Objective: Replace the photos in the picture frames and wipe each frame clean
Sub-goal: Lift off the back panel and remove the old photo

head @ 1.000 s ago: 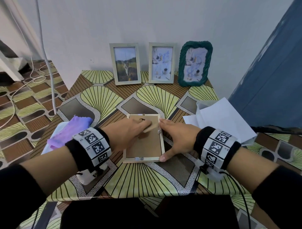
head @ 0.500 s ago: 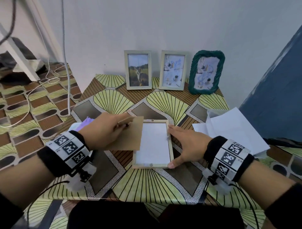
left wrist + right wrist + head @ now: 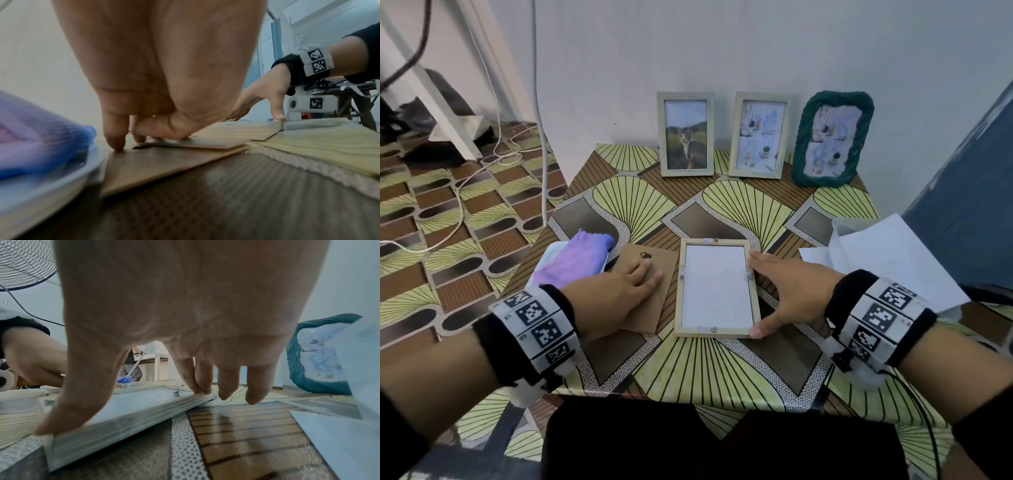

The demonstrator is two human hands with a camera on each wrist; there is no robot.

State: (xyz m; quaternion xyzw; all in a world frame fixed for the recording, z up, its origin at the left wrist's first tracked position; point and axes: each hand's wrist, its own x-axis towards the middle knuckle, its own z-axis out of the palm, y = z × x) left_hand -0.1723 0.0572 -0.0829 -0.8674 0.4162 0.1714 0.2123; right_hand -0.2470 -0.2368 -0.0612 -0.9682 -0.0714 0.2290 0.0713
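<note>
A light wooden picture frame (image 3: 677, 291) lies face down in the middle of the table, its back open, with the white back of a photo (image 3: 717, 286) showing. My right hand (image 3: 780, 291) touches its right edge, thumb at the near corner and fingers spread along the side; the right wrist view shows the same frame (image 3: 127, 415). The brown backing board (image 3: 650, 260) lies flat just left of the frame, and my left hand (image 3: 626, 284) rests on it with straight fingers. In the left wrist view the fingertips (image 3: 115, 144) press the backing board (image 3: 156, 165).
A purple cloth (image 3: 577, 262) lies on a white plate at the left. Two pale frames (image 3: 686, 133) (image 3: 759, 135) and a green woven frame (image 3: 832, 138) stand against the back wall. White paper sheets (image 3: 887, 260) lie at the right edge. Cables trail over the floor at left.
My left hand lifted the backing board off the frame, carried it left and laid it flat on the table. The photo's white back is now uncovered. My right hand stayed on the frame.
</note>
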